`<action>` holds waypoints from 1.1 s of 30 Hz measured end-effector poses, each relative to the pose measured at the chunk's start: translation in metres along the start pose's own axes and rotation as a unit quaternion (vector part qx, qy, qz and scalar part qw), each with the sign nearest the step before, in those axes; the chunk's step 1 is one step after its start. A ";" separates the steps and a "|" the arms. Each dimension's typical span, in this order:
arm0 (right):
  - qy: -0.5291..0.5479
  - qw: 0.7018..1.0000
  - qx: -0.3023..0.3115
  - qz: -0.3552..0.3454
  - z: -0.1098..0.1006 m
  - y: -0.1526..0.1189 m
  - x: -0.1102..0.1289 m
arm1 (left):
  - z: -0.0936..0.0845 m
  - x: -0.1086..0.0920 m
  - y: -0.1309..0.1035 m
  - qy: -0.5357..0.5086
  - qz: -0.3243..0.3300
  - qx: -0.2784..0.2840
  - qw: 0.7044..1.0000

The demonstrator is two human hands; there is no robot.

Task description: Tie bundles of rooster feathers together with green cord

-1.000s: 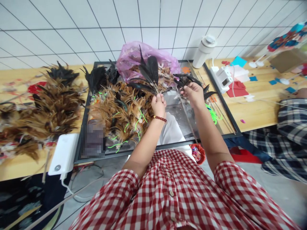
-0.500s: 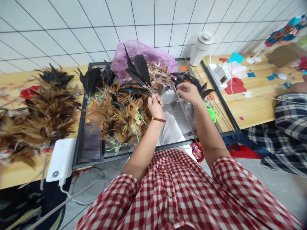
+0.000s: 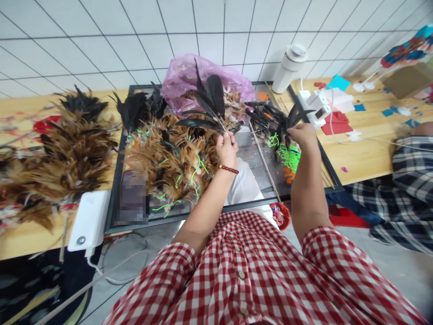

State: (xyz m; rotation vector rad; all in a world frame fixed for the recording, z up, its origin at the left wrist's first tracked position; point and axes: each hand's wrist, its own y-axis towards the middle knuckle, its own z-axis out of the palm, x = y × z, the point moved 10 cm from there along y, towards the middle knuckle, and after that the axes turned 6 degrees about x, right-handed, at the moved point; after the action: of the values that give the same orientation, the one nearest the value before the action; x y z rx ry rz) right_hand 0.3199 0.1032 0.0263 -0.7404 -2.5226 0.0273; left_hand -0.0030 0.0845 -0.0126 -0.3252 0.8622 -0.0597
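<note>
Pinched around the bases of a fan of black feathers (image 3: 214, 97) is my left hand (image 3: 228, 146), above the middle of the framed tray (image 3: 199, 208). On the right, my right hand (image 3: 302, 135) has its fingers closed at a dark feather beside the black feather pile (image 3: 270, 116); the feather spreads out above the fingers. Green strings (image 3: 289, 158) lie just below that hand. Brown feathers (image 3: 169, 162) with bright green ties fill the tray's left half. Behind my left hand is a pink plastic bag (image 3: 189, 67) holding light brown feathers.
A white bottle (image 3: 290, 67) and white chargers (image 3: 314, 108) stand at the back right. A thin stick (image 3: 264, 158) crosses the tray. At left are more feathers (image 3: 77, 144) and a white power bank (image 3: 88, 221). A person in a plaid sleeve (image 3: 412, 158) is at right.
My right hand has moved right, from near the stick to the black feather pile and green strings. My left hand still holds the feather fan. The view has shifted slightly.
</note>
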 end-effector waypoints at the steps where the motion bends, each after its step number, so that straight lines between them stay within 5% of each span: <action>1: 0.037 0.999 -0.015 -0.014 -0.007 -0.003 0.003 | 0.001 0.003 0.000 -0.002 -0.012 0.006 1.000; 6: 0.254 0.957 -0.007 -0.138 -0.022 -0.028 0.042 | 0.008 0.017 -0.003 0.019 -0.068 0.028 0.997; 11: 0.374 0.884 0.130 -0.249 0.013 -0.054 0.099 | 0.012 0.028 -0.004 0.054 -0.097 0.043 0.993; 15: 0.341 0.888 0.101 -0.292 0.033 -0.068 0.124 | 0.009 0.025 -0.004 0.051 -0.096 0.037 0.993; 23: 0.203 0.921 -0.049 -0.329 0.037 -0.094 0.143 | 0.012 0.024 -0.007 0.080 -0.104 0.048 0.990; 33: 0.368 0.893 0.089 -0.244 0.060 -0.066 0.119 | 0.006 0.018 -0.008 -0.027 -0.108 0.015 0.994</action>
State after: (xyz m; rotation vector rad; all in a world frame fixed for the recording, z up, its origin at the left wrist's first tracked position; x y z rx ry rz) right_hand 0.1724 0.1151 0.0397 0.0053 -1.8619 -0.1643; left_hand 0.0140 0.0754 -0.0195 -0.3891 0.7700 -0.2639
